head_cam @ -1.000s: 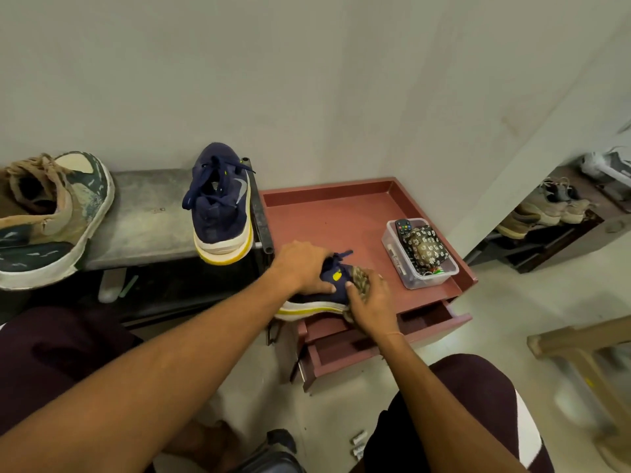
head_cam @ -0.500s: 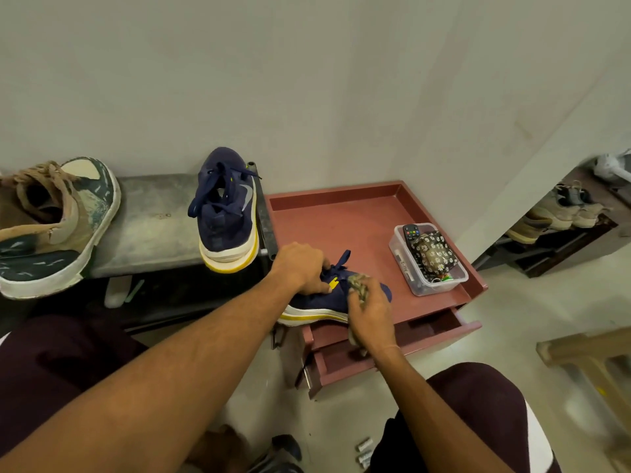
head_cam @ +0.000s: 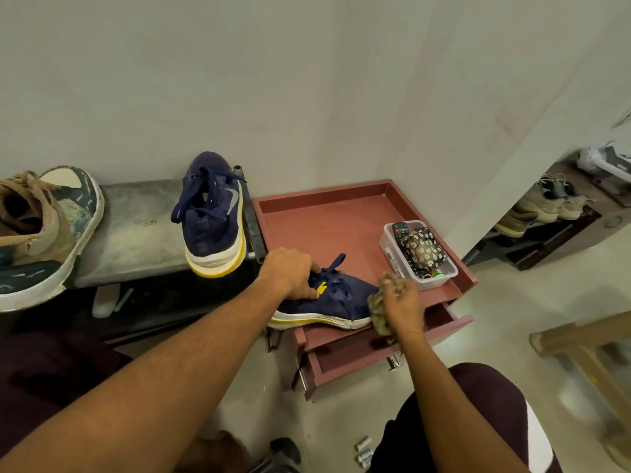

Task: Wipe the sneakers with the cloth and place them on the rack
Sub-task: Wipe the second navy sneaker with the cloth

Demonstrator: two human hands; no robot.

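Observation:
A navy sneaker (head_cam: 333,303) with a white and yellow sole lies on the front of the reddish-brown drawer unit (head_cam: 327,216). My left hand (head_cam: 290,273) grips its heel and collar. At the toe, my right hand (head_cam: 399,302) holds a crumpled mottled cloth (head_cam: 377,310) against the shoe. The matching navy sneaker (head_cam: 213,213) stands on the grey rack shelf (head_cam: 136,230), toe toward the wall. Two camouflage and tan sneakers (head_cam: 41,227) sit at the shelf's left end.
A clear plastic box (head_cam: 420,257) with a remote and a flowered pouch sits on the right of the drawer unit's top. The top drawer (head_cam: 375,346) is pulled out. A second shoe rack (head_cam: 546,216) with pale shoes stands far right. A wooden frame (head_cam: 587,349) is at right.
My right hand has slid the cloth from the laces area to the toe of the navy sneaker. My left hand keeps its hold on the heel.

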